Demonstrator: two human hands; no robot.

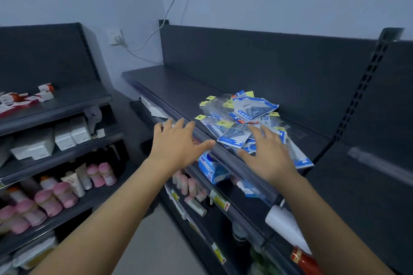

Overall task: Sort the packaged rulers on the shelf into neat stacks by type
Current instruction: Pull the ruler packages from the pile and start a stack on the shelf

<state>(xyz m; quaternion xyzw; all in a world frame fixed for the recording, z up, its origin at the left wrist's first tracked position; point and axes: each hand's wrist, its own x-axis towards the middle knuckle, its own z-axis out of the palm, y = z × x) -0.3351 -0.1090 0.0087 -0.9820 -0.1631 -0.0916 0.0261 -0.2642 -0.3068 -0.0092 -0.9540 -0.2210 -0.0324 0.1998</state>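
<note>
A messy pile of packaged rulers [243, 118] lies on the top shelf [178, 91], which is dark grey. The pile sits near the front edge, to the right of the middle. The packs are clear bags with little yellow tags and blue and white cards. They lie every which way, one over another. Some show a grey triangle ruler inside.

Both hands reach out toward the shelf. The left hand [178, 140] is over the front edge of the shelf, just left of the pile. Its grip is open, with the fingers straight and spread, and it holds nothing. The right hand [268, 152] is over the near side of the pile. Its grip is open too, with the fingers spread wide above the packs. I cannot tell if the fingers touch the packs.

Under the top shelf there is a blue and white box [212, 169]. On the shelves to the left stand pink bottles [55, 196] and white boxes [67, 136]. Small red and white boxes [22, 98] lie on the top of that rack. A white cable [174, 0] runs down the wall to a socket [116, 37].
</note>
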